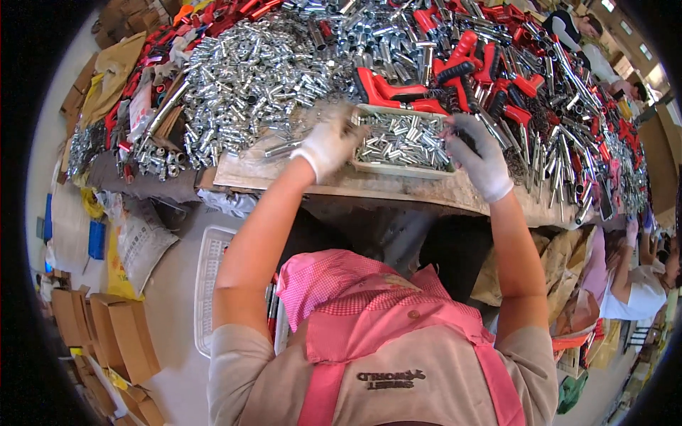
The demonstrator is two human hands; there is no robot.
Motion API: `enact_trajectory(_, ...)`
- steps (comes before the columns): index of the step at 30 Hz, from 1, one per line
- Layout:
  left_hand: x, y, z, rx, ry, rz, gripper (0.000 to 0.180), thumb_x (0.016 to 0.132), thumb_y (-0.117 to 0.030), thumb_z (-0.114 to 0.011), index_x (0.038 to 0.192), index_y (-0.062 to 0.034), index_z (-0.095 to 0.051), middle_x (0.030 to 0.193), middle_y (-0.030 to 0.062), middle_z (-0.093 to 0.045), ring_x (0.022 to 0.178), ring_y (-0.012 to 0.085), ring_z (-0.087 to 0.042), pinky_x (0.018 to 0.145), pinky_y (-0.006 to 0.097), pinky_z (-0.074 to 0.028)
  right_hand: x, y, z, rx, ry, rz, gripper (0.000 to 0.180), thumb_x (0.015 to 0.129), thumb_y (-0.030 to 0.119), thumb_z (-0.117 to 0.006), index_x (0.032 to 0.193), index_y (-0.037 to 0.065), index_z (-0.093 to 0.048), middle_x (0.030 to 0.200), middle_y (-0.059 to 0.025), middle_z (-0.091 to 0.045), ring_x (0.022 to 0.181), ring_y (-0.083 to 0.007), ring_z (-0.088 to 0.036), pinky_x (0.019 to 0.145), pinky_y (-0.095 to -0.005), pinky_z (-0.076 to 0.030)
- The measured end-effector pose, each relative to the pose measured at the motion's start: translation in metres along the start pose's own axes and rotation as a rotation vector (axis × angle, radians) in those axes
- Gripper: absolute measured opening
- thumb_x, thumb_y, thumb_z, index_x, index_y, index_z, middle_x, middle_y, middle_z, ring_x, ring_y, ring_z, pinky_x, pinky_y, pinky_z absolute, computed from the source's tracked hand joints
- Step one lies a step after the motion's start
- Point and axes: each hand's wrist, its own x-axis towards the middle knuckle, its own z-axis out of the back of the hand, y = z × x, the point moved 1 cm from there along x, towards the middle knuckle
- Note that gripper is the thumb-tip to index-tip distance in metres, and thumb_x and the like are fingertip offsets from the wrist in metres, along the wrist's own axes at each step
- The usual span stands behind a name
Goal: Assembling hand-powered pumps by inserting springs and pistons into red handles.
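A shallow cream tray (405, 170) full of small silvery metal pins (405, 140) lies near the front edge of the workbench. At its left end is my left hand (328, 145) in a white glove, its fingers smeared by motion, so any hold is hidden. My right hand (481, 157), in a white glove with grey-stained fingers, is at the tray's right end. Its fingers bend toward the rim, with the thumb apart from them, and I make out nothing held. Thin metal rods (283, 149) lie beside my left wrist.
Behind the tray are heaped shiny metal fittings (245, 89), red-and-black handles (387, 89) and long chrome shafts (554, 160). Below the bench at left stands a white plastic basket (206, 298); cardboard boxes (124, 334) and a sack (144, 241) are farther left. A co-worker (636, 287) sits at right.
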Motion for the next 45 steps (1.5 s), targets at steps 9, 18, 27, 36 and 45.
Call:
enact_trajectory(9, -0.031, 0.071, 0.026, 0.682, -0.104, 0.161, 0.038, 0.081, -0.032, -0.061, 0.117, -0.0213, -0.059, 0.117, 0.0150, -0.054, 0.111, 0.0342, -0.049, 0.095, 0.042, -0.041, -0.029, -0.041, -0.018, 0.069, -0.027, -0.115, 0.027, 0.084, 0.007, -0.061, 0.110, 0.001, -0.058, 0.090, -0.0022, -0.061, 0.070, -0.0056, -0.051, 0.061, -0.0210, -0.042)
enact_trajectory(18, -0.044, 0.104, 0.029, 0.024, -0.412, 0.112, 0.030, 0.092, -0.025, -0.048, 0.118, -0.0109, -0.055, 0.095, 0.0085, -0.059, 0.063, 0.0195, -0.058, 0.051, 0.031, -0.048, -0.027, -0.037, -0.025, 0.004, 0.075, -0.072, 0.027, 0.086, 0.006, -0.056, 0.112, 0.001, -0.057, 0.096, -0.0017, -0.062, 0.075, -0.0052, -0.050, 0.062, -0.0204, -0.042)
enact_trajectory(27, -0.079, 0.024, -0.017, -1.458, 0.247, 0.522, 0.025, 0.095, -0.024, -0.039, 0.112, -0.0062, -0.045, 0.083, 0.0047, -0.054, 0.047, 0.0071, -0.040, 0.035, 0.018, -0.026, 0.009, -0.006, -0.009, -0.327, 0.297, 0.220, 0.020, 0.087, 0.005, -0.054, 0.106, 0.002, -0.060, 0.095, -0.0049, -0.056, 0.069, -0.0084, -0.051, 0.063, -0.0240, -0.043)
enact_trajectory(36, -0.081, -0.014, -0.016, -0.880, 0.411, 0.323, 0.031, 0.091, -0.022, -0.053, 0.116, -0.0023, -0.053, 0.081, 0.0074, -0.064, 0.044, 0.0040, -0.039, 0.038, 0.018, -0.029, 0.000, 0.011, -0.057, -0.160, 0.837, 0.061, 0.028, 0.092, 0.021, -0.052, 0.115, 0.005, -0.055, 0.092, -0.0102, -0.062, 0.069, -0.0152, -0.061, 0.064, -0.0301, -0.051)
enact_trajectory(45, -0.100, 0.003, -0.046, -1.119, -0.067, 0.512, 0.020, 0.094, -0.018, -0.046, 0.106, -0.0025, -0.046, 0.080, 0.0062, -0.057, 0.044, 0.0057, -0.040, 0.034, 0.020, -0.027, 0.232, -0.061, 0.012, -1.123, -0.166, -0.128, 0.033, 0.084, 0.031, -0.055, 0.100, 0.004, -0.062, 0.098, -0.0223, -0.063, 0.093, -0.0368, -0.061, 0.082, -0.0440, -0.049)
